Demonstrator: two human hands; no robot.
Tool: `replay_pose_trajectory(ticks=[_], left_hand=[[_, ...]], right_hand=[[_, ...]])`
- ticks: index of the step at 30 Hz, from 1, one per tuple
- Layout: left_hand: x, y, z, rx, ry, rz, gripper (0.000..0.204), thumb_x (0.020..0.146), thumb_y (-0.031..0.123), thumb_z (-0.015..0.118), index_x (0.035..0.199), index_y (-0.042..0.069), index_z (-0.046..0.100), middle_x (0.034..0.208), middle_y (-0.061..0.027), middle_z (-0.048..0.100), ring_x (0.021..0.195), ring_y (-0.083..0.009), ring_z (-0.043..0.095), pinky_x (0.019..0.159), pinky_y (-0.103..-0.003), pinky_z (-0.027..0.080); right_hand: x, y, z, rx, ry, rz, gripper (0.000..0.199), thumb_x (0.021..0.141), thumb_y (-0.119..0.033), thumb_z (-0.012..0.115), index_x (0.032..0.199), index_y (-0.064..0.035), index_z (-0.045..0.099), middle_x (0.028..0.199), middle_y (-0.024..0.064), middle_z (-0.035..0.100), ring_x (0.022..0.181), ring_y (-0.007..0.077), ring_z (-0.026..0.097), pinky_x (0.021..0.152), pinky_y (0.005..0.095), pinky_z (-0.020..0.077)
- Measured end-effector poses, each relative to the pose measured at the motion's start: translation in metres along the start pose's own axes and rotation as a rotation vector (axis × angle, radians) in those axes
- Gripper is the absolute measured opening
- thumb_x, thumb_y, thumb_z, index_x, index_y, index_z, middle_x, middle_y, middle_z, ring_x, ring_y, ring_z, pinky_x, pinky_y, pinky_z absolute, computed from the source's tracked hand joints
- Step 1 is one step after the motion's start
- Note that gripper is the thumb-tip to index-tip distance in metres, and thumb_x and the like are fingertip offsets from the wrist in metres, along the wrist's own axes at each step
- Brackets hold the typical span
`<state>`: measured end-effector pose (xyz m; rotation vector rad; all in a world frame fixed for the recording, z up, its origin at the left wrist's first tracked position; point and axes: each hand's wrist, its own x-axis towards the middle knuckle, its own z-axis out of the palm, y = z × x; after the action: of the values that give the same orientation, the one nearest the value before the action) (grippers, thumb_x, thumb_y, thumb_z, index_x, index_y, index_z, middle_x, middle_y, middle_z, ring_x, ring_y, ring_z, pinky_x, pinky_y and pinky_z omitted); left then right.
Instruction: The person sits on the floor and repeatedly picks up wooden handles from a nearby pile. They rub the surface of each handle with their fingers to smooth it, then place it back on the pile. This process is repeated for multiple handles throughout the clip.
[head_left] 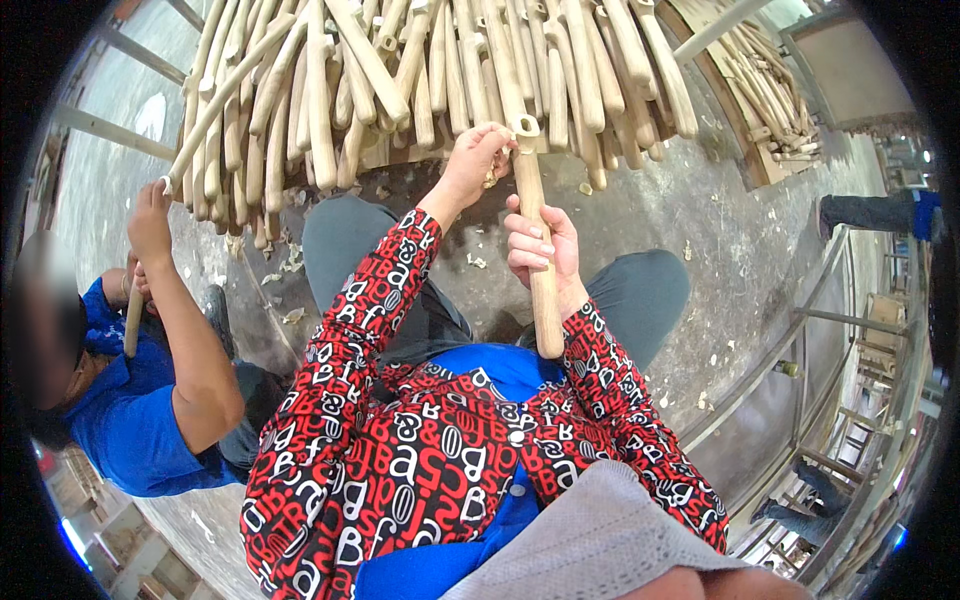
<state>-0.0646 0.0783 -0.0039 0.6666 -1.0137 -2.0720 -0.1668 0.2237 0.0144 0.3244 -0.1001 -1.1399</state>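
Observation:
My right hand (543, 243) is wrapped round the shaft of a pale wooden handle (545, 310). The handle points away from me, its near end close to my lap. At its far end is a lighter part with an oval hole (525, 126). Beside that part, my left hand (474, 163) is closed in a pinch, fingertips at its left edge. What those fingers hold is hidden; thin curled shavings (490, 180) show just below them. Beyond both hands lies a large pile of similar wooden handles (320, 130).
To my left a co-worker in a blue shirt (150, 410) grips another wooden stick (133, 318). More handles are stacked at the far right (765, 95). Shavings litter the concrete floor (720, 260). A metal-framed rack (790, 370) stands on the right, and another person's leg (865, 213) shows beyond.

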Motion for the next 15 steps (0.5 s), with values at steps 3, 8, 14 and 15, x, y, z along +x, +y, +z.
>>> replay_pose_trajectory(ticks=[3,8,14,15], left_hand=[[0.002,-0.004,0.002,-0.073,0.039,0.017,0.014,0.089,0.018,0.055,0.080,0.007,0.059,0.073,-0.0002,0.056,0.051,-0.0074,0.045,0.047,-0.021,0.038],[0.016,0.004,0.011,-0.310,0.271,0.087,0.014,0.087,0.015,0.053,0.079,0.004,0.057,0.069,-0.0024,0.050,0.054,-0.0100,0.044,0.046,-0.025,0.038],[0.025,0.033,-0.008,-0.318,0.231,0.167,0.007,0.084,0.009,0.049,0.089,0.005,0.051,0.085,-0.0066,0.054,0.062,-0.0127,0.051,0.049,-0.026,0.040],[0.023,0.031,-0.006,-0.262,0.229,0.156,0.007,0.083,0.007,0.048,0.089,0.005,0.051,0.087,-0.0071,0.055,0.064,-0.0127,0.052,0.049,-0.026,0.041]], right_hand=[[-0.002,-0.003,0.001,-0.005,0.001,0.011,0.036,0.090,-0.021,0.049,0.116,0.0032,0.048,0.067,0.0039,0.041,0.045,0.0102,0.041,0.040,0.0252,0.0365],[-0.007,-0.010,-0.005,0.174,-0.192,0.112,0.042,0.092,-0.023,0.048,0.122,0.0064,0.045,0.067,0.0050,0.043,0.045,0.0111,0.045,0.039,0.0260,0.0423],[-0.018,-0.015,-0.025,0.176,-0.247,0.069,0.047,0.093,-0.024,0.046,0.126,0.0081,0.039,0.066,0.0063,0.045,0.044,0.0123,0.048,0.038,0.0262,0.0460],[-0.018,-0.015,-0.026,0.180,-0.252,0.058,0.047,0.093,-0.024,0.046,0.126,0.0082,0.038,0.066,0.0065,0.045,0.044,0.0123,0.048,0.038,0.0262,0.0462]])
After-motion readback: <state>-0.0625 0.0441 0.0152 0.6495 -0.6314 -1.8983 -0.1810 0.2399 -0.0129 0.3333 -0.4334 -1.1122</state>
